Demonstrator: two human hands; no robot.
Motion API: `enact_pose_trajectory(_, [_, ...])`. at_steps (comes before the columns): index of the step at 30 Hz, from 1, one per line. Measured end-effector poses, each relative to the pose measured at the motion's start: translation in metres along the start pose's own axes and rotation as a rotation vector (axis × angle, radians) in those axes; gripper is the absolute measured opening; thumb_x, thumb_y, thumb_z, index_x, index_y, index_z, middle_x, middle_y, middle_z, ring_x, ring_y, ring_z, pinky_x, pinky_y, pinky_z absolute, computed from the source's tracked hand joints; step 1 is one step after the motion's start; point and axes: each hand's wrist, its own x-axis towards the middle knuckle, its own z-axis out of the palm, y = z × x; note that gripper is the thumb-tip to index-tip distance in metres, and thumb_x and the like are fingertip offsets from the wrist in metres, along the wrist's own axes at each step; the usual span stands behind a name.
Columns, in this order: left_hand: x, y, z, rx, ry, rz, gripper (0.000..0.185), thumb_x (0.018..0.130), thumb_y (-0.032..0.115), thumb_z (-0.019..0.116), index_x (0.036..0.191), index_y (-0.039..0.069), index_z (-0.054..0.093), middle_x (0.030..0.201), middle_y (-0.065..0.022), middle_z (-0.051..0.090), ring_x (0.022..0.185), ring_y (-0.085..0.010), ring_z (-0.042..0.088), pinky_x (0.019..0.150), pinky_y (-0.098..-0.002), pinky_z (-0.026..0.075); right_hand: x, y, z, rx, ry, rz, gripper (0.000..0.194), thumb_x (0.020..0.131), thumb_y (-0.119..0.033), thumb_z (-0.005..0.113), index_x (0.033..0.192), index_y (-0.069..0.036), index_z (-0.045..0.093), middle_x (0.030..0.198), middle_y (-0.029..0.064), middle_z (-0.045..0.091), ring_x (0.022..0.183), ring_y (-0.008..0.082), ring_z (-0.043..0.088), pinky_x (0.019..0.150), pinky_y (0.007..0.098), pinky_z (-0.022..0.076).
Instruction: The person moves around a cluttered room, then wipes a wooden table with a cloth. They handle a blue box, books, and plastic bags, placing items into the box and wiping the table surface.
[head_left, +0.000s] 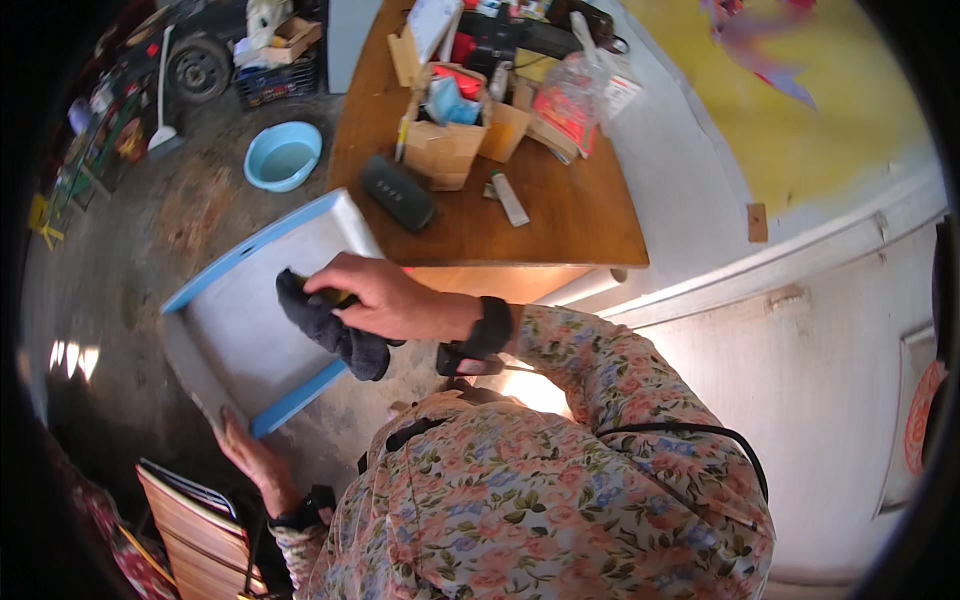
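A shallow drawer-like tray with a whitish inside and blue side walls is tilted in front of me. My left hand grips its near-left wall, and most of the fingers are hidden beneath. Over the tray's near right part, my right hand holds a bunched dark grey cloth, possibly a sock. A bit of yellow-green shows between the fingers and the cloth. Whether the cloth touches the tray's bottom, I cannot tell. The tray's far right corner overlaps the left edge of the wooden table in view.
On the table are a dark cylindrical speaker, a white tube, a cardboard box and a plastic bag. A light-blue basin stands on the floor. A slatted wooden folding chair is at lower left.
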Motion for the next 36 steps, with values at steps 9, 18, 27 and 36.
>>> enact_pose_trajectory(9, [0.026,0.017,-0.051,1.189,0.001,0.959,0.063,0.073,0.002,0.06,0.132,-0.003,0.039,0.129,-0.024,0.047,0.12,-0.0405,0.044,0.102,-0.0463,0.034,-0.148,0.046,-0.217,-0.299,0.834,0.545,0.042,0.08,-0.007,0.061,0.121,-0.004,0.053,0.098,0.0119,0.063,0.094,0.0198,0.06,0.085,0.0329,0.0467])
enact_pose_trajectory(18, [0.054,0.018,0.014,1.151,0.077,0.985,0.061,0.077,0.014,0.073,0.126,-0.007,0.043,0.118,-0.0282,0.053,0.109,-0.0423,0.053,0.091,-0.0454,0.046,-0.266,0.174,-0.312,-1.247,0.346,0.954,0.06,0.083,-0.035,0.059,0.136,-0.015,0.037,0.136,0.011,0.038,0.13,0.0304,0.032,0.101,0.0587,0.0277])
enact_pose_trajectory(27, [0.022,0.031,0.048,1.58,0.124,1.075,0.063,0.076,0.023,0.076,0.123,-0.006,0.044,0.107,-0.0305,0.056,0.095,-0.0453,0.057,0.078,-0.0463,0.051,-0.234,0.268,-0.454,-1.133,0.274,1.017,0.056,0.086,-0.029,0.055,0.137,-0.02,0.034,0.139,0.0107,0.035,0.129,0.0342,0.032,0.097,0.0642,0.0275])
enact_pose_trajectory(36, [0.005,0.039,0.067,1.448,0.036,1.233,0.066,0.073,0.019,0.078,0.121,-0.012,0.045,0.107,-0.0318,0.056,0.095,-0.0433,0.059,0.08,-0.0458,0.051,-0.2,0.323,-0.506,-1.105,0.311,1.027,0.051,0.084,-0.029,0.053,0.132,-0.021,0.041,0.14,0.0082,0.034,0.131,0.037,0.028,0.1,0.0622,0.0246])
